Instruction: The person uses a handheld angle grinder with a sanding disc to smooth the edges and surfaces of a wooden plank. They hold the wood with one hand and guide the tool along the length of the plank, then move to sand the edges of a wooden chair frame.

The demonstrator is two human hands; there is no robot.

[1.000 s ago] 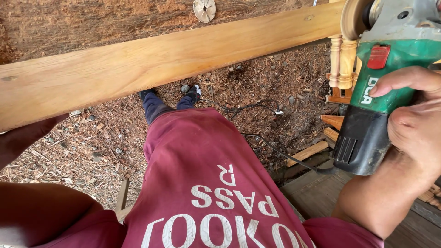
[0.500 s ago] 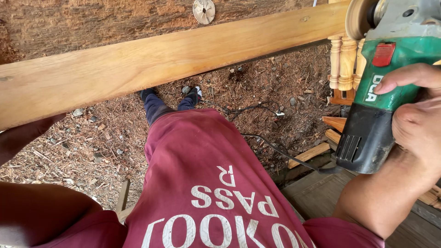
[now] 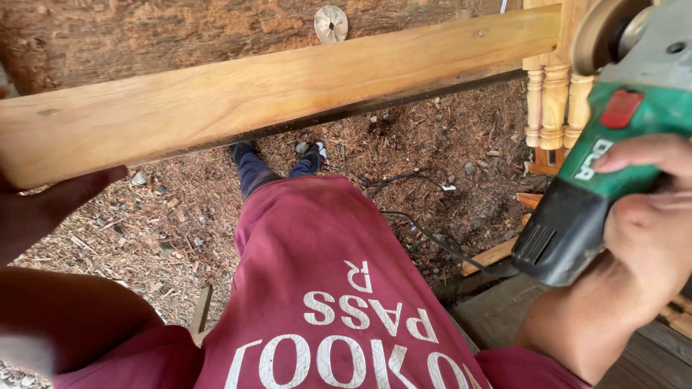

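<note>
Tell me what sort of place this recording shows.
Probably an outdoor woodworking spot: wood chips and sawdust cover the ground, a long wooden plank stretches across, and the right hand grips a green power sander.

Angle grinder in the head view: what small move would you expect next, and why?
Probably lowering the sanding disc onto the right end of the wooden plank. The right hand grips the green angle grinder with its disc just above that end, while the left hand steadies the plank's other end from below.
</note>
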